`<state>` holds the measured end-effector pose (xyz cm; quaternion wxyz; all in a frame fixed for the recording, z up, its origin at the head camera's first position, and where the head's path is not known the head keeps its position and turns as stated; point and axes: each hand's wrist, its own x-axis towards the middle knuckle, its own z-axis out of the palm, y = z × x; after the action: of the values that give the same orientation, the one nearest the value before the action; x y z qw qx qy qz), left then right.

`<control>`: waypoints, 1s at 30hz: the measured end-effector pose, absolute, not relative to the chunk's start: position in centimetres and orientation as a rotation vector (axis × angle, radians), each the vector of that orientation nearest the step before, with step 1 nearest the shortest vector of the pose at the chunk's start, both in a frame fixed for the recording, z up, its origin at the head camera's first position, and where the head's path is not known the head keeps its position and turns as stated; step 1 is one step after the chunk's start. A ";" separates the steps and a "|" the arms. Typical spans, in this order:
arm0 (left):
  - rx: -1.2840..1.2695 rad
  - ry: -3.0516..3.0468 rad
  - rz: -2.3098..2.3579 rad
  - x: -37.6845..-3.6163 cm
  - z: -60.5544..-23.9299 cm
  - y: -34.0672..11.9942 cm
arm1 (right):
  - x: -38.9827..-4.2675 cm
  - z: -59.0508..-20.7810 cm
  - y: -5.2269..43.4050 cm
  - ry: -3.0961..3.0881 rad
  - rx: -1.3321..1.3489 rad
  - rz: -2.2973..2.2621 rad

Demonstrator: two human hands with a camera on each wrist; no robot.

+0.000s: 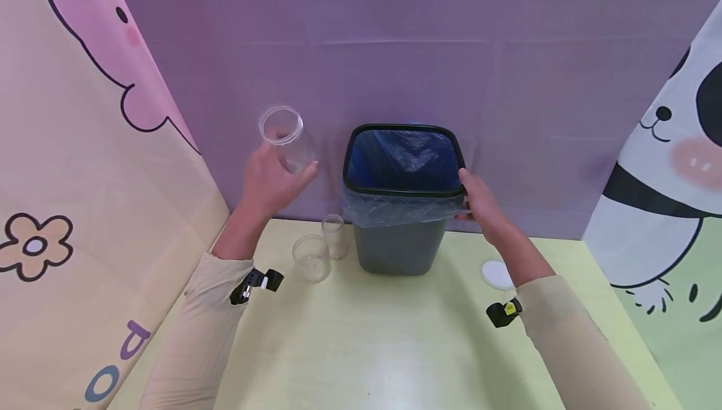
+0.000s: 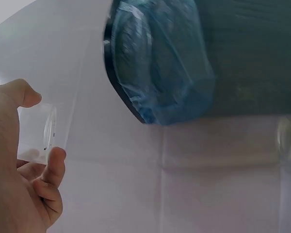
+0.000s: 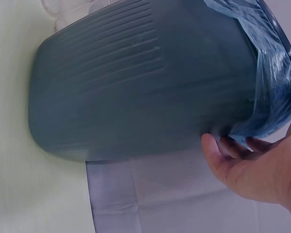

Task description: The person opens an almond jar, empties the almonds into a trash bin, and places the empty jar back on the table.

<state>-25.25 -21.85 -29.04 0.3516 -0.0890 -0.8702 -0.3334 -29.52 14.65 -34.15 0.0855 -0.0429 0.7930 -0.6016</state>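
Note:
My left hand grips a clear plastic jar in the air, left of the trash can and above the table. In the left wrist view the thumb and fingers curl round the jar, partly hiding it. The grey trash can stands upright at the table's back, its black rim holding a translucent bluish bag folded over the outside. My right hand holds the can at the right side of its rim; in the right wrist view its fingers bend against the can's wall.
Two clear containers, a wider one and a narrow one, stand left of the trash can. A white disc lies on the pale table near the right forearm. A purple cloth hangs behind; printed cloths flank the table.

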 end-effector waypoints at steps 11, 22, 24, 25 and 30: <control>-0.143 -2.432 -0.843 -24.9 -31.8 -24.3 | -27.7 -34.7 16.9 2.324 -0.181 -1.797; -0.113 -2.566 -0.831 -25.0 -36.5 -28.6 | -26.3 -37.0 19.4 2.421 -0.261 -1.582; -0.129 -2.569 -0.851 -25.0 -37.4 -29.5 | -26.1 -37.5 19.6 2.428 -0.281 -1.545; -0.133 -2.573 -0.860 -24.9 -37.8 -30.0 | -26.0 -37.7 19.7 2.428 -0.290 -1.527; -0.133 -2.616 -0.864 -24.6 -39.9 -31.7 | -25.3 -38.8 20.3 2.432 -0.346 -1.465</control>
<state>-24.64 -31.72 -39.88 0.1905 -0.0474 -0.9311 -0.3074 -25.30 20.35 -38.83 0.1402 -0.1199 0.8419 -0.5071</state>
